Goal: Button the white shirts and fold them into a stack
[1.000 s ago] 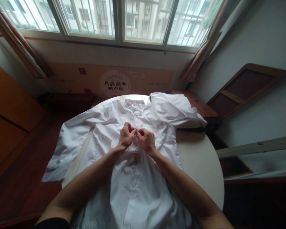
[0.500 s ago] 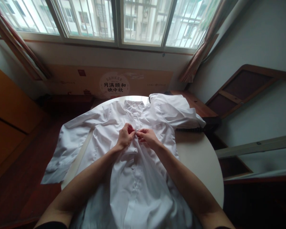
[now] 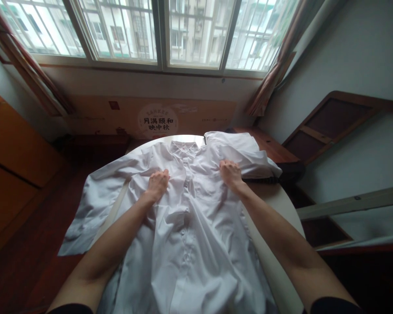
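Through the head view, I record a white shirt [image 3: 199, 244] lying front-up on a round table [image 3: 282, 203], one sleeve [image 3: 88, 207] reaching past the edge. Left hand [image 3: 158, 183] and right hand [image 3: 231, 173] touch opposite sides of its chest, curled; whether they pinch cloth, I cannot tell.

Worn on your head, the one view faces forward and down over your left hand [image 3: 157, 184] and right hand [image 3: 231, 172], with the shirt [image 3: 209, 244] and counter [image 3: 280, 203] close below and the window [image 3: 194, 32] farther off, up top.
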Demonstrator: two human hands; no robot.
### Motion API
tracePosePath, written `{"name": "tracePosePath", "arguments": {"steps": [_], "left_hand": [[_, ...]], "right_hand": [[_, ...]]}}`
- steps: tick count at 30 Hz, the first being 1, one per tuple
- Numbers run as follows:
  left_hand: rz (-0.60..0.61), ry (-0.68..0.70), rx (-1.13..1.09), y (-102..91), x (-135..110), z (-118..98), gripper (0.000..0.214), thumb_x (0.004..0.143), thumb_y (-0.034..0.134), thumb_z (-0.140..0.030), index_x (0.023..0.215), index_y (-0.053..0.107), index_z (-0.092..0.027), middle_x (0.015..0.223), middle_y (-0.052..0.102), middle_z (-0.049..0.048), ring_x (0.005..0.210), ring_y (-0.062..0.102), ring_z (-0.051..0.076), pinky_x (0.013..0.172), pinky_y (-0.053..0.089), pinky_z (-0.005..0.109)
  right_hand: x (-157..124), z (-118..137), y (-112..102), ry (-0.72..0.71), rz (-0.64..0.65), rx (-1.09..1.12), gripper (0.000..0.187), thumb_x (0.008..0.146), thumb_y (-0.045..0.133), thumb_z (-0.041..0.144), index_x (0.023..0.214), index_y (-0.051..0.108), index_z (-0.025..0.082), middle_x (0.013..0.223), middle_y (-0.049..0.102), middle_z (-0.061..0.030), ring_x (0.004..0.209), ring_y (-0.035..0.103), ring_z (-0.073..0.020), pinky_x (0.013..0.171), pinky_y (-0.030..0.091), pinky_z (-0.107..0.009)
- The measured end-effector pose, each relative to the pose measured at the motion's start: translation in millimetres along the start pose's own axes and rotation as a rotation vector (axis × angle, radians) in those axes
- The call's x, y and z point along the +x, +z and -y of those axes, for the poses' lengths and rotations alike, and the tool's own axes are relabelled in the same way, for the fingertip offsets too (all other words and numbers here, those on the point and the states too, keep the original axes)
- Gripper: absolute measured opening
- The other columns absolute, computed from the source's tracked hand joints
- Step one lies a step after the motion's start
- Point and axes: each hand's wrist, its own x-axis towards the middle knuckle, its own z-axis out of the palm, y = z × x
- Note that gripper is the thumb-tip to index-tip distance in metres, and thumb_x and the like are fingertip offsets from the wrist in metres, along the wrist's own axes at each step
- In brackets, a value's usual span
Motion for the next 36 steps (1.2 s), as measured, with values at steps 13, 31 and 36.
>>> {"name": "tracePosePath", "arguments": {"steps": [13, 31, 36], "left_hand": [[-0.082, 0.139, -0.037, 0.7, 10, 25, 0.037, 0.088, 0.044, -0.051, 0.089, 0.059, -0.017, 0.088, 0.065, 0.0111, 0.086, 0.061, 0.025, 0.079, 0.043, 0.033], [-0.384, 0.227, -0.1, -52.2, 24, -8, 0.025, 0.094, 0.042, -0.032, 0.095, 0.057, -0.012, 0.098, 0.058, 0.0138, 0.098, 0.052, 0.027, 0.087, 0.038, 0.041], [-0.012, 0.647, -0.142, -37.7, -59, -40, 0.044, 0.081, 0.054, -0.059, 0.091, 0.056, -0.016, 0.087, 0.06, 0.0085, 0.081, 0.056, 0.023, 0.073, 0.041, 0.033]], "right_hand": [[48, -23, -32, 0.268, -0.442, 0.14, 0.033, 0.096, 0.023, 0.02, 0.109, 0.052, 0.011, 0.107, 0.054, -0.0192, 0.075, 0.06, -0.0238, 0.064, 0.042, -0.035], [-49, 40, -10, -0.223, -0.239, 0.383, 0.026, 0.089, 0.049, 0.033, 0.109, 0.056, 0.018, 0.118, 0.051, -0.0137, 0.109, 0.045, -0.0286, 0.093, 0.035, -0.042], [-111, 51, 10, -0.459, 0.046, 0.457, 0.027, 0.086, 0.058, 0.039, 0.105, 0.058, 0.02, 0.107, 0.058, -0.0074, 0.1, 0.05, -0.0225, 0.09, 0.037, -0.035]]}}
